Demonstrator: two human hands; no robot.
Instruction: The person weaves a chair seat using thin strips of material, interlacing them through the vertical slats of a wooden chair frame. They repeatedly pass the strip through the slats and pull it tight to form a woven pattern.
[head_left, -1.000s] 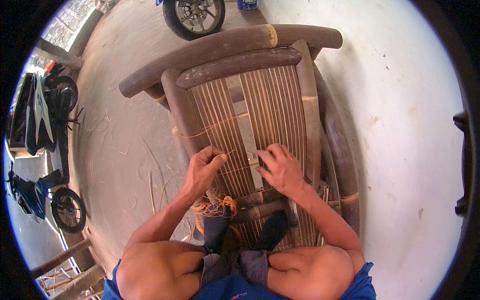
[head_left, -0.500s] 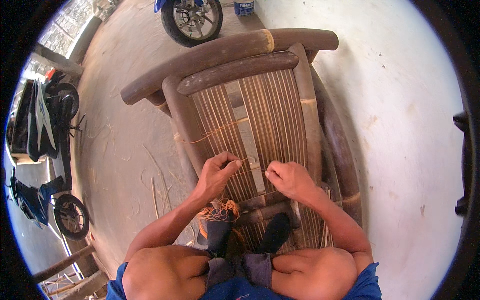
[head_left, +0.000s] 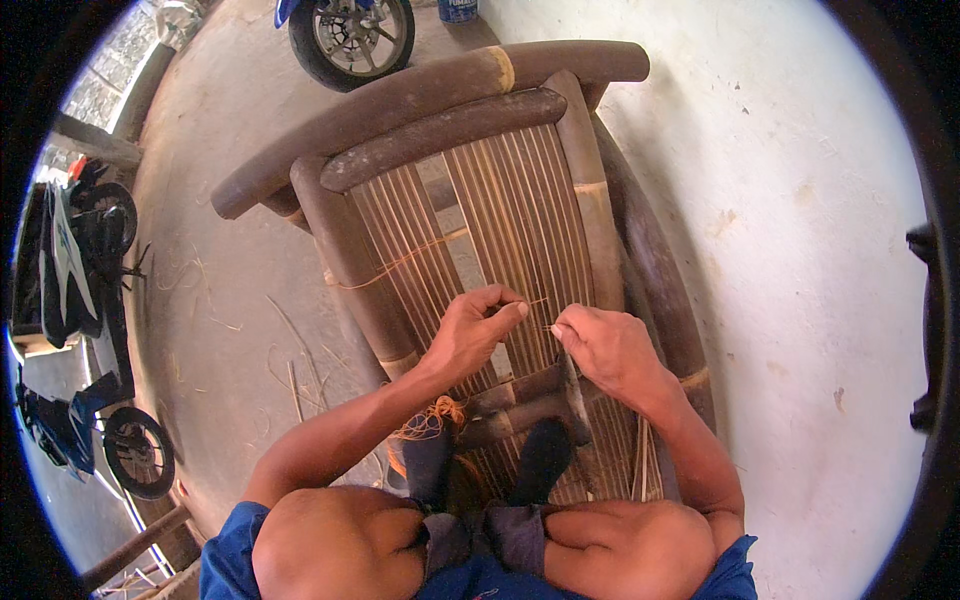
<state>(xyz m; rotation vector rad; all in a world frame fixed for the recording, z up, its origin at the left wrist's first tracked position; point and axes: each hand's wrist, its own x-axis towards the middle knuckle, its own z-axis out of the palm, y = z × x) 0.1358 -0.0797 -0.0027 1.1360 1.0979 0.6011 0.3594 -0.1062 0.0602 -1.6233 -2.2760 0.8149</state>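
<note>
Beneath my hands lies a bamboo chair, its slatted panel [head_left: 515, 200] framed by thick dark brown poles. A narrow lengthwise gap parts the slats. My left hand [head_left: 478, 328] is closed in a pinch above the slats, with a short end of thin orange string [head_left: 538, 301] poking out past the fingertips. Close to its right, my right hand [head_left: 612, 350] is pinched too; a tiny strand end shows at its fingertips. Another orange string [head_left: 408, 258] runs across the left slats higher up. By my foot sits a tangled bunch of orange string [head_left: 432, 418].
A white wall [head_left: 790, 250] rises along the right. On the concrete floor [head_left: 225, 300] at left lie thin bamboo strips [head_left: 295, 390]. A motorbike wheel [head_left: 350, 40] and a blue bucket [head_left: 458, 10] stand at the far end; motorbikes [head_left: 95, 250] are parked at far left.
My left hand has moved right, across the gap, and nearer my right hand. The view has shifted, so the chair sits further left in the picture.
</note>
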